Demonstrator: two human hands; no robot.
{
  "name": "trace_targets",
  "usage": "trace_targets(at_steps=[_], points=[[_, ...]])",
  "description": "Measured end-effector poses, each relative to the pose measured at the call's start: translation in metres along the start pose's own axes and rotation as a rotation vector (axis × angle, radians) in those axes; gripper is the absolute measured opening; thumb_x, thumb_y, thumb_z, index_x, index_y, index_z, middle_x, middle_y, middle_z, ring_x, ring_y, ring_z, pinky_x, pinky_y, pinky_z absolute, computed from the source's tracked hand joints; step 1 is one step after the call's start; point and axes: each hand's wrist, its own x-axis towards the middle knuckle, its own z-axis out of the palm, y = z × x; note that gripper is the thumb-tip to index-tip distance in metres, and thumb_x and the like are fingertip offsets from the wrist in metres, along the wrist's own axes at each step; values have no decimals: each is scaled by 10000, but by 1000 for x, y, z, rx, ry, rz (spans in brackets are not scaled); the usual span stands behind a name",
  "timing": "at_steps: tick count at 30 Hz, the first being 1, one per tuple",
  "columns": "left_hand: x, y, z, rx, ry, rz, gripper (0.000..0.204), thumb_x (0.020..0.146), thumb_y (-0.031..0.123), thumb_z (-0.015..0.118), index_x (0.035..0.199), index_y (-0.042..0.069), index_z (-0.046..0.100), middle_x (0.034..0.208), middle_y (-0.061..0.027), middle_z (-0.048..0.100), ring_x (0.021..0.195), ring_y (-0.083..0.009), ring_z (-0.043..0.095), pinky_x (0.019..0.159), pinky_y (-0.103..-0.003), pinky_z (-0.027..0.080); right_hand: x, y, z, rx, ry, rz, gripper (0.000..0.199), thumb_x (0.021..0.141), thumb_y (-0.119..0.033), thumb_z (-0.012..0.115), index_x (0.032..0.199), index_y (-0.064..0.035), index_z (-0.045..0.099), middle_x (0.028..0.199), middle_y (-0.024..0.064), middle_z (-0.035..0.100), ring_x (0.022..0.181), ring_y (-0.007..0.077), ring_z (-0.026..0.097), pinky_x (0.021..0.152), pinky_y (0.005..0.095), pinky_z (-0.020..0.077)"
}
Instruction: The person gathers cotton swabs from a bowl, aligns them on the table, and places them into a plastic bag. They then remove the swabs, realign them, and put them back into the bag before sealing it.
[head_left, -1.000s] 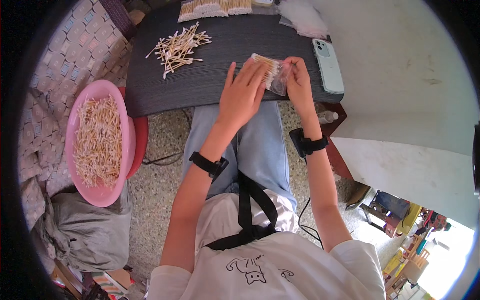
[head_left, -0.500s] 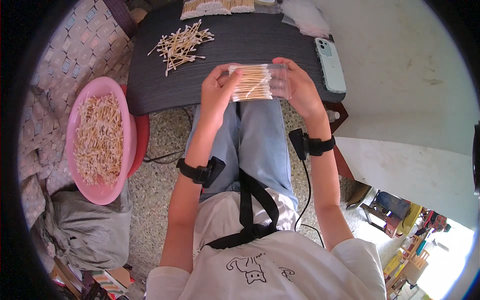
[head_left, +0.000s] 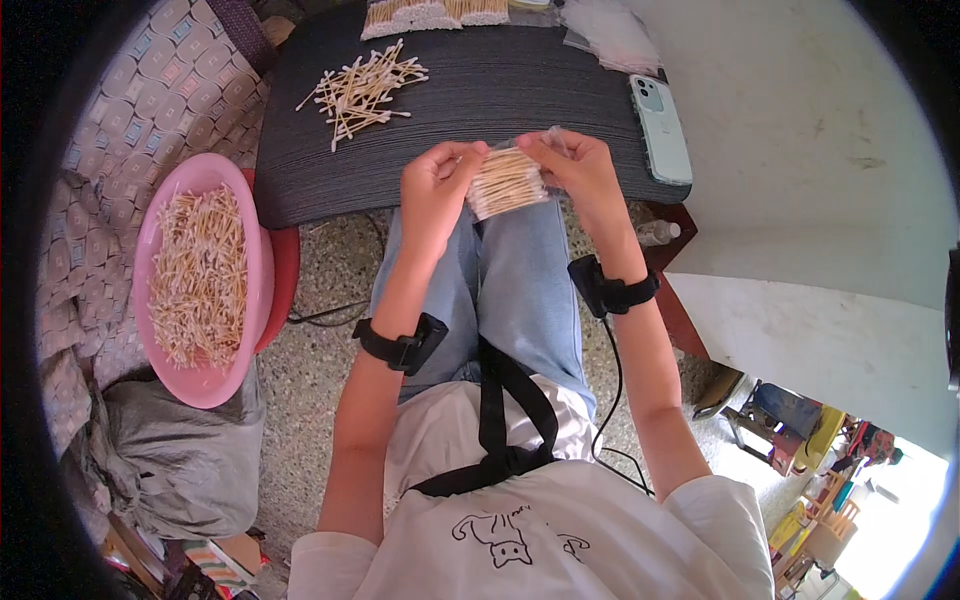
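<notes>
While both hands pinch a clear bag of cotton swabs (head_left: 507,182) at picture centre, left hand (head_left: 437,188) grips its nine o'clock edge, right hand (head_left: 578,172) its three o'clock edge. One bag looks filled; loose swabs (head_left: 362,90) at eleven o'clock on the dark table (head_left: 500,90) and a full pink basin (head_left: 205,275) at nine o'clock remain unbagged.

We're looking down on a dark ribbed counter (head_left: 520,90) w/ a speckled terrazzo floor (head_left: 320,370) below it. Patterned tile-print mat (head_left: 130,110) on our left. A pale plaster wall (head_left: 800,120) runs along our right, lit bright by daylight. Far lower right: sunlit area w/ colourful chairs (head_left: 800,430), too small to tell more.
</notes>
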Motion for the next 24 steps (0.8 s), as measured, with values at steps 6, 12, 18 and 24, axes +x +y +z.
trace_targets(at_steps=[6, 12, 18, 24], points=[[0, 4, -5, 86, -5, 18, 267, 910, 252, 650, 916, -14, 665, 800, -40, 676, 731, -50, 595, 644, -187, 439, 2, 4, -3, -99, -58, -54, 199, 863, -188, 701, 907, 5, 679, 701, -18, 604, 633, 40, 511, 570, 202, 392], [0, 2, -5, 328, 75, 91, 326, 908, 294, 654, 915, -32, 662, 784, -35, 672, 666, -49, 587, 571, -191, 419, 3, 10, 4, -315, 14, -170, 202, 900, -197, 661, 825, -12, 630, 650, -48, 546, 595, 18, 441, 526, 205, 342], [-6, 7, -1, 40, 50, -219, 269, 881, 224, 688, 866, -43, 665, 699, 7, 643, 597, 5, 507, 496, -173, 325, 3, 11, 3, -306, 80, -246, 212, 881, -196, 667, 840, 12, 646, 619, -12, 561, 560, 43, 459, 500, 230, 370], [-9, 7, 2, -127, 106, -138, 226, 876, 182, 682, 910, -41, 679, 768, -16, 665, 669, -43, 585, 575, -184, 422, -6, 7, 7, -16, -130, -74, 192, 842, -183, 713, 890, 2, 702, 707, -21, 622, 598, 34, 497, 510, 218, 372]])
